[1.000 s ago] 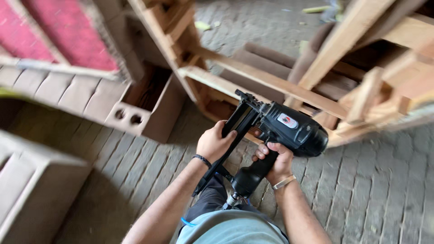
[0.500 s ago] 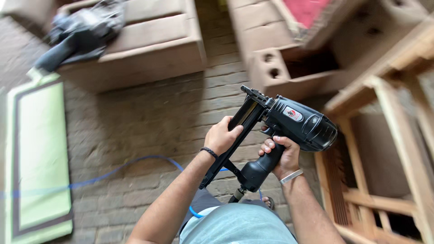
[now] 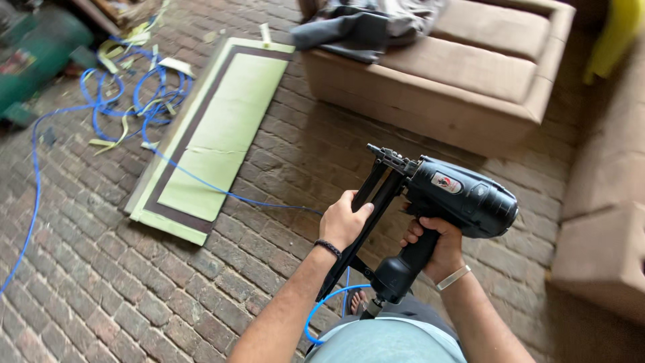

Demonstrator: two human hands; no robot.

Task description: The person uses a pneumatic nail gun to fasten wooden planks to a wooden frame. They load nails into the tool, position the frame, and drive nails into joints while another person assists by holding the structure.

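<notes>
Above the brick floor (image 3: pixel 134 289), a black pneumatic nail gun (image 3: pixel 457 198) is held.
Its grip is wrapped by the right hand (image 3: pixel 433 245); its long magazine (image 3: pixel 359 228) is clasped by the left hand (image 3: pixel 342 222); nothing is being fastened yet.

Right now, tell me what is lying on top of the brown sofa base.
A crumpled grey cloth lies on the brown sofa base, at its left end, hanging a little over the front edge. The upholstery beneath the cloth is covered, so anything under it cannot be seen.

Bare forearms — black bead bracelet (image 3: pixel 328 248), silver bangle (image 3: pixel 452 278), pale blue shirt (image 3: pixel 386 341)
</notes>
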